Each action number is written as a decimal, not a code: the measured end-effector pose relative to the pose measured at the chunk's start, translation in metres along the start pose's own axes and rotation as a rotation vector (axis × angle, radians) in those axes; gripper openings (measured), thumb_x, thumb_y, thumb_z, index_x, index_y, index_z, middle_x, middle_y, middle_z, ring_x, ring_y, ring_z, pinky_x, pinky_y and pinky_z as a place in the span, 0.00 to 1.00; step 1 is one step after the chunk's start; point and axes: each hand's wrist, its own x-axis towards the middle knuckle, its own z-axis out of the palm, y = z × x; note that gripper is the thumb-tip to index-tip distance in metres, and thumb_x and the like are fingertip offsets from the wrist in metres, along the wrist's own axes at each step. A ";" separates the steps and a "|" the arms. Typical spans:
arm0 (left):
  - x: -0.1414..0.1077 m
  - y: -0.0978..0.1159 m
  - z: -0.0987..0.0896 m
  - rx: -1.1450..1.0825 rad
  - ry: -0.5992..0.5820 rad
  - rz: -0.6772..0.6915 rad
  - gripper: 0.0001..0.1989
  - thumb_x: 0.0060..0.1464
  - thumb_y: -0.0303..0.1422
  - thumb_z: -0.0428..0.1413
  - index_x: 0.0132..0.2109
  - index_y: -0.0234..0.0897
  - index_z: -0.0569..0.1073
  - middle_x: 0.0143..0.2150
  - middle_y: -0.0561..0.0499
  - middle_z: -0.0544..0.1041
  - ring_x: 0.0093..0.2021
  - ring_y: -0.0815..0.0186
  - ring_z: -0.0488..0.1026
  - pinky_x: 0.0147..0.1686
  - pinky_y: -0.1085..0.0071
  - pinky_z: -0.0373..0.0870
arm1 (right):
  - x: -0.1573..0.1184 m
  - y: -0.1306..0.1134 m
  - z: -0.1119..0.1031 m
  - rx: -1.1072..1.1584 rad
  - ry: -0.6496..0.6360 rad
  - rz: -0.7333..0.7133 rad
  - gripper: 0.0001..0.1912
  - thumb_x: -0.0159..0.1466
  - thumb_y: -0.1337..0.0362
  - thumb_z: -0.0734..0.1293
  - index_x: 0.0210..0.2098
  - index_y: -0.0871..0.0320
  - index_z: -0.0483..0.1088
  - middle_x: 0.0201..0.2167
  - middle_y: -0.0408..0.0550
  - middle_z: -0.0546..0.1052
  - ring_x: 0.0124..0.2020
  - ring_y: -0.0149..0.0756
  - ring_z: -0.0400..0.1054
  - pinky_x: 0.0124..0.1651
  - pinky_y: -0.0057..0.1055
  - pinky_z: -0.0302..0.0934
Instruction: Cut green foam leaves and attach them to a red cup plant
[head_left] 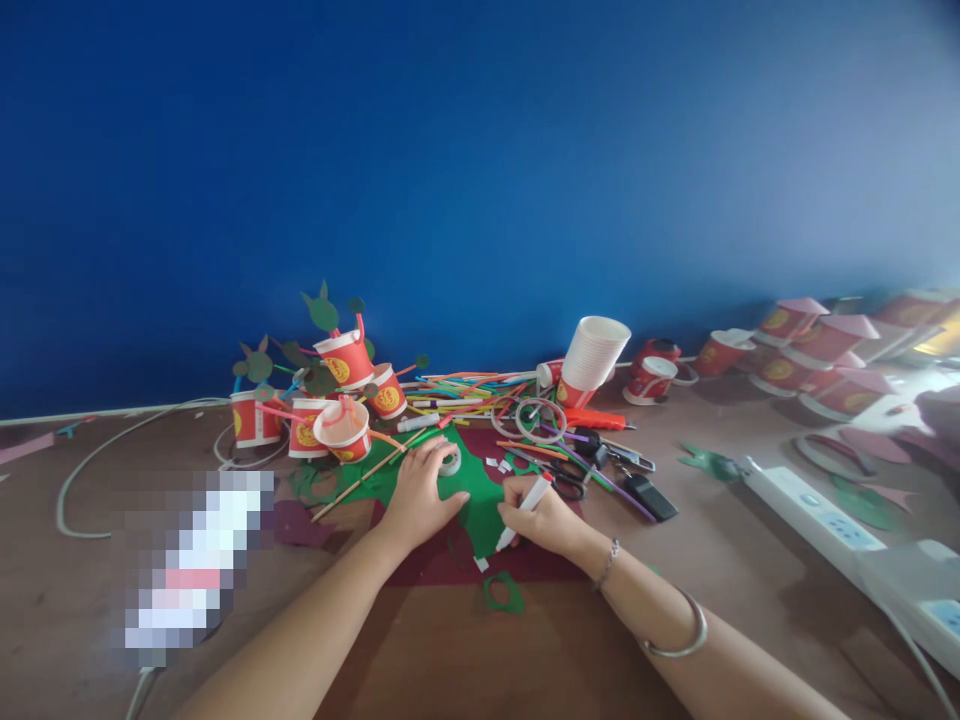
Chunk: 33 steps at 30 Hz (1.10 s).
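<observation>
My right hand (544, 515) grips a white marker (534, 497) with a red end. The marker points down at the edge of a green paper sheet (480, 490). My left hand (424, 490) lies on that sheet with thumb and fingers apart. Beside its fingertips is a small roll of tape (450, 461), which the fingers partly cover. Under the green sheet lies dark red paper (420, 570). A green scrap with a round hole (489, 597) and a small white piece (481, 565) are near the marker tip.
Red-and-white paper cups with green cut-outs (341, 430) stand at back left. Straws (472, 385), a tall cup stack (596, 350), scissors (566, 478) and keys with a black fob (649, 497) lie behind. A power strip (814, 515) runs along the right; more cups (829, 340) stand beyond.
</observation>
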 end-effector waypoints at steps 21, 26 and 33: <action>-0.001 0.003 -0.001 0.003 -0.003 0.002 0.28 0.44 0.37 0.60 0.53 0.39 0.64 0.57 0.42 0.64 0.58 0.51 0.60 0.55 0.53 0.57 | -0.001 0.002 0.000 -0.081 0.017 -0.040 0.11 0.52 0.67 0.62 0.17 0.56 0.55 0.12 0.37 0.66 0.17 0.31 0.68 0.17 0.21 0.54; -0.001 0.002 -0.001 -0.003 0.004 0.015 0.28 0.45 0.37 0.60 0.53 0.40 0.63 0.57 0.42 0.64 0.58 0.51 0.60 0.55 0.52 0.57 | 0.000 0.001 0.001 -0.112 0.049 -0.044 0.11 0.53 0.67 0.62 0.18 0.56 0.55 0.12 0.37 0.67 0.17 0.31 0.69 0.17 0.21 0.54; -0.001 0.004 -0.002 0.001 0.007 0.014 0.27 0.45 0.38 0.60 0.53 0.39 0.64 0.56 0.42 0.65 0.58 0.51 0.61 0.55 0.53 0.58 | 0.000 -0.001 0.003 -0.095 0.087 -0.028 0.11 0.53 0.67 0.62 0.18 0.56 0.54 0.12 0.37 0.67 0.17 0.29 0.67 0.17 0.21 0.53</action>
